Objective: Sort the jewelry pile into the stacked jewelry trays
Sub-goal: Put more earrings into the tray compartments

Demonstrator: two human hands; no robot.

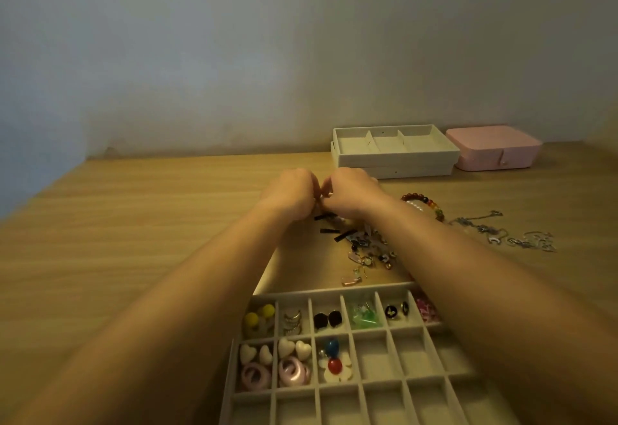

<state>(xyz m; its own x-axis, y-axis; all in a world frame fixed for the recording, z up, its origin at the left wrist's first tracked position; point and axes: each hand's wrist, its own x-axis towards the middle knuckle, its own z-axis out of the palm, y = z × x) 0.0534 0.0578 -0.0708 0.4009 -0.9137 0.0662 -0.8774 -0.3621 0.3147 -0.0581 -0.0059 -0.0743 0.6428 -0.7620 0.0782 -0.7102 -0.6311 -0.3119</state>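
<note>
A grey compartment tray (374, 388) lies near me, with earrings in its far-left cells: yellow balls, black studs, green pieces, cream hearts, pink rings. Beyond it the jewelry pile (366, 252) of small earrings and black bars spreads over the wooden table. My left hand (289, 192) and my right hand (351, 192) meet above the pile's far end, fingers curled together around a small piece that I cannot make out. Two stacked grey trays (394, 152) stand at the back by the wall.
A pink jewelry box (493, 147) sits to the right of the stacked trays. A beaded bracelet (424, 204) lies beside my right wrist, and silver chains (508, 234) trail off to the right. The wall closes the table's far side.
</note>
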